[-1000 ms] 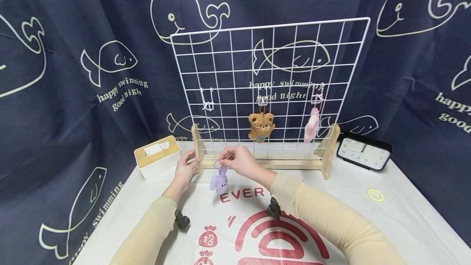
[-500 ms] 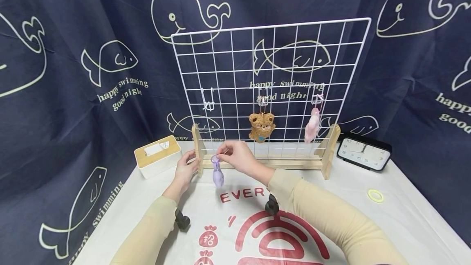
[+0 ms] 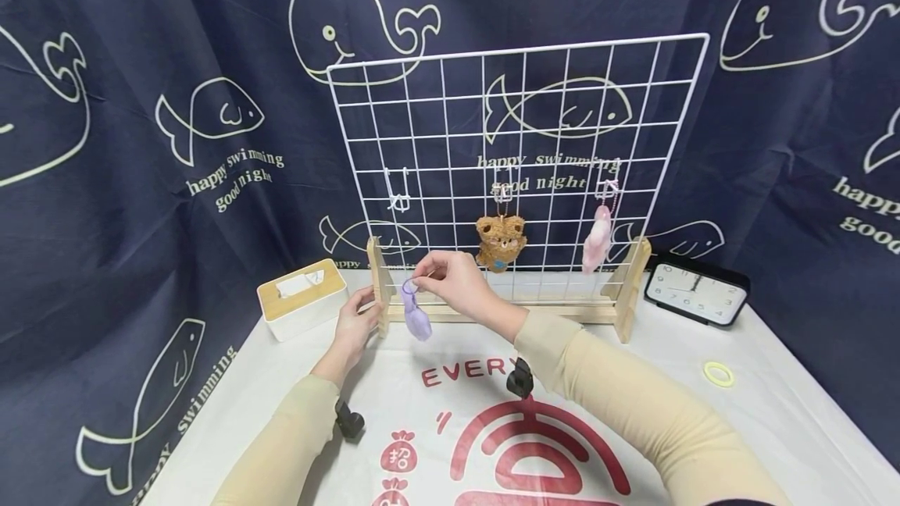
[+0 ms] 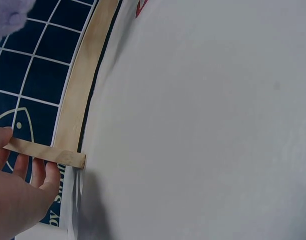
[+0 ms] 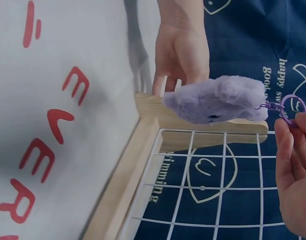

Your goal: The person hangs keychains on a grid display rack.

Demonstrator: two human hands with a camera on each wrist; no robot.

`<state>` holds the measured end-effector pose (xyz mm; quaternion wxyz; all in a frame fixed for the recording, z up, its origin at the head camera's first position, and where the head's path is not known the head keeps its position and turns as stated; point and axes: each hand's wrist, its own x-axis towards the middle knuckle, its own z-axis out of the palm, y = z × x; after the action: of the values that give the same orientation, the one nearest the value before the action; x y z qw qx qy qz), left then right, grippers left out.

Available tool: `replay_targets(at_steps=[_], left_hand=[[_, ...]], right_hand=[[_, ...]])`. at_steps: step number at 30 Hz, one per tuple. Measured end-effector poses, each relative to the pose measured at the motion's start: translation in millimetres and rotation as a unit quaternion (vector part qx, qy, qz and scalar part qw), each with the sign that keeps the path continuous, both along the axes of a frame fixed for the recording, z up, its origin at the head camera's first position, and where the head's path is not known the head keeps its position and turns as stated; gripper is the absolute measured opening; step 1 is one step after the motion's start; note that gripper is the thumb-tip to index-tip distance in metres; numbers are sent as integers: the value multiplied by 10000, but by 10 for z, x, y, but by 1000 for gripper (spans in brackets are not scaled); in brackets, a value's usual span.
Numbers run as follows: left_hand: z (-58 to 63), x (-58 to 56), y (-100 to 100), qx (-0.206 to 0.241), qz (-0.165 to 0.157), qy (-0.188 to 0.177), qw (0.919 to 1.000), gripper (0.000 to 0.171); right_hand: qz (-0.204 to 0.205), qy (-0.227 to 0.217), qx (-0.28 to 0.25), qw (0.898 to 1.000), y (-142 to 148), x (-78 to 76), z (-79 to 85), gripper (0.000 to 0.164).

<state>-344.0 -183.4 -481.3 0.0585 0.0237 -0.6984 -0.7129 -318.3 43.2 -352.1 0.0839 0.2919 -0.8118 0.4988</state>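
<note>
My right hand (image 3: pixel 457 283) pinches the purple ring (image 5: pixel 294 107) of a keychain between thumb and fingertips. A fluffy lilac plush keychain (image 5: pixel 220 100) dangles from it, in front of the lower left of a white wire grid (image 3: pixel 523 139); its face is mostly turned away in the head view. With thumb on one side and fingers on the other, my left hand (image 4: pixel 25 195) grips the left wooden upright (image 4: pixel 48 152) of the grid's stand. Above the plush, a bare white hook (image 3: pixel 398 197) is fixed to the grid.
A brown bear plush (image 3: pixel 501 242) and a pink plush (image 3: pixel 597 240) hang from other hooks. A tissue box (image 3: pixel 302 299) stands at the left, a clock (image 3: pixel 696 289) at the right. On the white tablecloth (image 3: pixel 633 397) lies a yellow ring (image 3: pixel 718 374).
My right hand has risen slightly with the lilac plush, which has swung round and moved up and a little left. The left hand stays on the stand.
</note>
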Motion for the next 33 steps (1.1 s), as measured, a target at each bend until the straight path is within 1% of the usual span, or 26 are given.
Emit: replay_targets(at_steps=[4, 11, 15, 20, 25, 32, 33], left_hand=[[51, 25, 3, 42, -81, -19, 10000, 48], [281, 195, 52, 23, -158, -42, 9999, 47], [320, 232, 67, 16, -169, -16, 9999, 47], [307, 224, 63, -10, -156, -12, 9999, 48], [299, 209, 58, 11, -168, -31, 9999, 49], [17, -21, -19, -46, -24, -74, 10000, 49], [12, -18, -21, -57, -4, -74, 10000, 49]], right_hand=[[-8, 76, 20, 10000, 6, -8, 65, 4], [-27, 172, -48, 9998, -26, -30, 132, 4], [-118, 248, -97, 9996, -66, -36, 164, 4], [-216, 264, -224, 9992, -116, -37, 230, 6], [-247, 42, -535, 9983, -150, -58, 320, 4], [-402, -343, -965, 9939, -174, -101, 399, 4], [-423, -388, -1039, 9929, -179, -110, 402, 4]])
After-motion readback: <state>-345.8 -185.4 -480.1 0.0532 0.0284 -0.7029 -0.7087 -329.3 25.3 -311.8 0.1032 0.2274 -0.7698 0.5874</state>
